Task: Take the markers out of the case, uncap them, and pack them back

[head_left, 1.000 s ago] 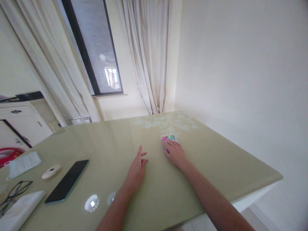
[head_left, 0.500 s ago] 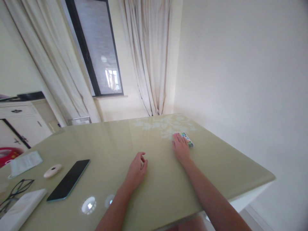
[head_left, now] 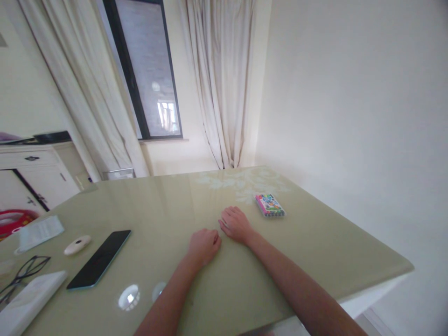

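Observation:
A small pack in clear plastic (head_left: 270, 206) lies flat on the table, with a bright printed top and several coloured pieces along its edges. What the pieces are, I cannot tell. My right hand (head_left: 236, 225) rests palm down on the tabletop, left of the pack and apart from it. Its fingers are loosely bent and slightly apart, holding nothing. Close beside it, a little nearer to me, my left hand (head_left: 205, 246) lies with its fingers curled in. Nothing shows in that hand.
The table (head_left: 168, 200) has a pale green, glossy top. At its left are a dark phone (head_left: 100, 259), a small white oval case (head_left: 77, 245), a face mask (head_left: 41, 233), glasses (head_left: 30, 270) and a white box (head_left: 35, 298). A wall (head_left: 350, 116) runs along the right.
My right hand has come off the pack and moved left, beside my left hand. My left hand's fingers have curled in. The pack now shows fully.

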